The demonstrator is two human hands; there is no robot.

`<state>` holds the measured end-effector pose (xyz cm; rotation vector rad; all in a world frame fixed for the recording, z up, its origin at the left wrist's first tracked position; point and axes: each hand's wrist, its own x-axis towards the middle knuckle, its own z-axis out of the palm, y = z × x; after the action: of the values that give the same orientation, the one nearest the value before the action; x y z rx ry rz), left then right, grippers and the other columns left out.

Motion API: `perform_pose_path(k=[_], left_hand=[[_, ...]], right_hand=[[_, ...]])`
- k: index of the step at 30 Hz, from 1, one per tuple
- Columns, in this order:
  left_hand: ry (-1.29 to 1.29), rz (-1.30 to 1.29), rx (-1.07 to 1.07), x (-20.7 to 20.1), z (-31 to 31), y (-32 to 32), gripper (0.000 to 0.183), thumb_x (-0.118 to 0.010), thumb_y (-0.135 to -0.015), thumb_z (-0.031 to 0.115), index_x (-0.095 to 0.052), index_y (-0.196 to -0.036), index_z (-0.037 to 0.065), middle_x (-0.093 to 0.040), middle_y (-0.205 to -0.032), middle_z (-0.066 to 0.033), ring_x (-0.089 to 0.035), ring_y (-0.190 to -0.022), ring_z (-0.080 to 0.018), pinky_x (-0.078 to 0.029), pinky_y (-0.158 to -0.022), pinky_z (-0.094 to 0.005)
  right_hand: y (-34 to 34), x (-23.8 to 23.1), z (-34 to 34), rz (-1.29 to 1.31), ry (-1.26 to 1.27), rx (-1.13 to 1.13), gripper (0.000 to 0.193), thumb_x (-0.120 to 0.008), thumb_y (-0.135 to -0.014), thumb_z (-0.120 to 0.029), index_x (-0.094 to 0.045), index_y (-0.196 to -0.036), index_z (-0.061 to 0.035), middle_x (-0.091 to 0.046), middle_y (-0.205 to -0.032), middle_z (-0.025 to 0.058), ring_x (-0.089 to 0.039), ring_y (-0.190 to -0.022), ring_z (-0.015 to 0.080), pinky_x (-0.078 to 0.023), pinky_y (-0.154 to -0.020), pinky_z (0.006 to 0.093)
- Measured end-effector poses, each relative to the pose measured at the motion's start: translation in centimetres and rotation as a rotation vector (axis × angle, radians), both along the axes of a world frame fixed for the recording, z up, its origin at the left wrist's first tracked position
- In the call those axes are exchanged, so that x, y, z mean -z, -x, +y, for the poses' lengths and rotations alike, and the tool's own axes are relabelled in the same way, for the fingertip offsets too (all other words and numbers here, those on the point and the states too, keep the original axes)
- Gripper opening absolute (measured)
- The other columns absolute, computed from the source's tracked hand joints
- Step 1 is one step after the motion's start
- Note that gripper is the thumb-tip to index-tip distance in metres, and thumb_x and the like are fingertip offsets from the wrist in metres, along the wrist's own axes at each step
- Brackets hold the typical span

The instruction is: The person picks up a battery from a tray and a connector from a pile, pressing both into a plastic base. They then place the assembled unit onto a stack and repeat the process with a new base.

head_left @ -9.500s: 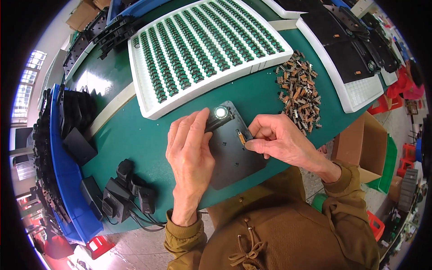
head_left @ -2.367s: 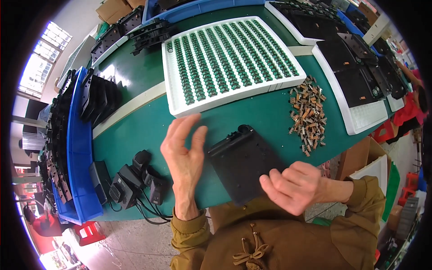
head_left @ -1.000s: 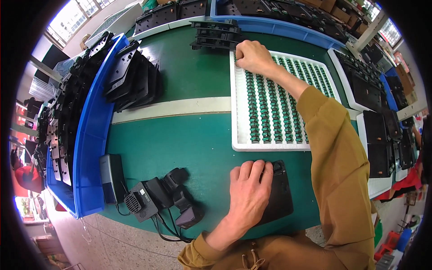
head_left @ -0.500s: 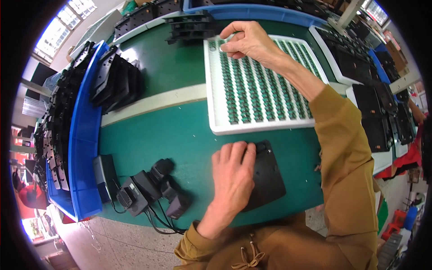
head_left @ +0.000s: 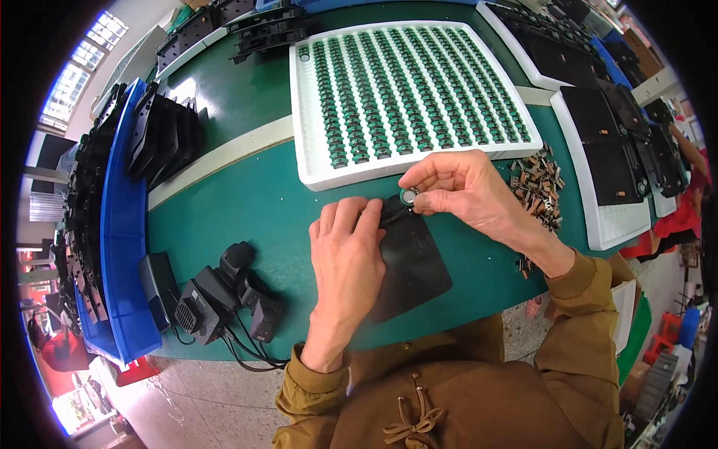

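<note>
My right hand (head_left: 479, 196) pinches a small round green-and-silver component (head_left: 408, 196) between thumb and fingers. It is just over the far end of a flat black plastic panel (head_left: 415, 266) lying on the green table. My left hand (head_left: 344, 262) is closed over the panel's left side, its fingertips at the far end near the component. Its fingers and palm hide that part of the panel. Beyond both hands lies a white foam tray (head_left: 301, 135) with rows of similar green-and-black components.
Small metal parts (head_left: 540, 191) are heaped right of my right hand. Black plug-like devices with cables (head_left: 206, 307) lie at left, beside a blue bin (head_left: 123, 224) full of black panels. Another white tray (head_left: 591, 202) holds black panels at right.
My right hand has come back from the tray's far left corner to the panel, holding a round component. My left hand stays on the panel. The view has shifted, uncovering the metal parts.
</note>
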<state>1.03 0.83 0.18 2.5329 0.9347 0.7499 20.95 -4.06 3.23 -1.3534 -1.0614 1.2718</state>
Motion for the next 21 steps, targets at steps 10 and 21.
perform_pose_path(k=[10, 21], left_hand=[[0.045, 0.024, -0.031, -0.4, -0.1, 0.0, 0.039, -0.069, -0.074, -0.003, -0.067, -0.113, 0.003, -0.063, -0.108, -0.0093, -0.057, -0.102, -0.0309, -0.045, -0.087, -0.0406], [0.035, 0.033, -0.029, -0.5, -0.1, 0.0, 0.04, -0.07, -0.073, -0.003, -0.067, -0.113, 0.003, -0.063, -0.108, -0.0091, -0.057, -0.101, -0.0309, -0.046, -0.087, -0.0404]], right_hand=[[1.1, 1.9, -0.4, -0.187, -0.051, 0.028, 0.02, -0.068, -0.086, 0.006, -0.069, -0.106, 0.0021, -0.069, -0.093, 0.0026, -0.063, -0.085, 0.0057, -0.053, -0.077, 0.0208], [2.4, 2.4, -0.9, -0.415, -0.154, 0.156, 0.02, -0.073, -0.08, 0.004, -0.068, -0.1, 0.0015, -0.062, -0.089, 0.0058, -0.058, -0.065, 0.0094, -0.048, -0.058, 0.0249]])
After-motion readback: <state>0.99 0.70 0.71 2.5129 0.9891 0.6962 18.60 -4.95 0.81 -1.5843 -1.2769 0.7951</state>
